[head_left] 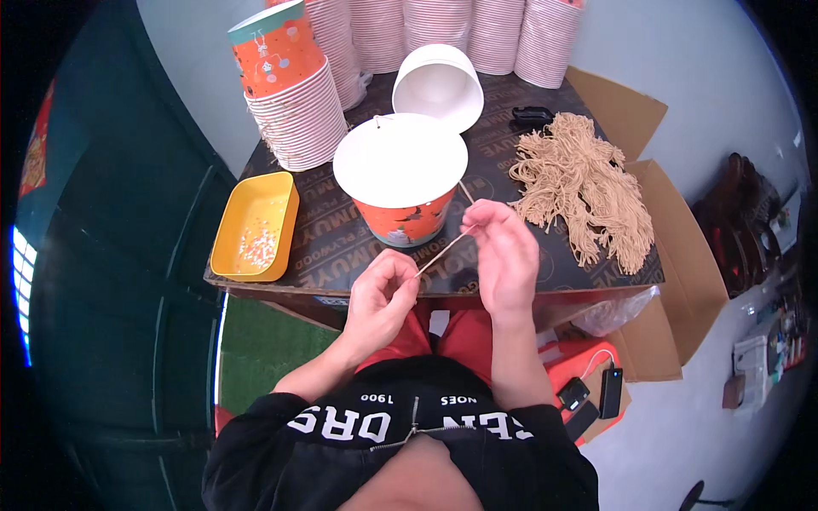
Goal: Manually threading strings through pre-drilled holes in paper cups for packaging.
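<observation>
A thin tan cord (443, 250) runs between my two hands in front of a paper bucket. My left hand (381, 294) pinches its lower end, fingers curled. My right hand (504, 255) grips it higher up between thumb and fingertips, and a short length sticks up past the fingers beside the bucket's right side. The orange paper bucket (400, 223) stands upright near the table's front edge, its white inside facing up. A small bit of cord shows at its far rim. Whether the cord in my hands joins the bucket I cannot tell.
Tan cords (588, 187) lie heaped at the right, by a black object (532, 116). A yellow tray (290, 223) holding small pale bits sits left. Behind are a tipped white bucket (439, 89), nested orange buckets (294, 111) and tall stacks (439, 25). Cardboard (682, 264) stands right.
</observation>
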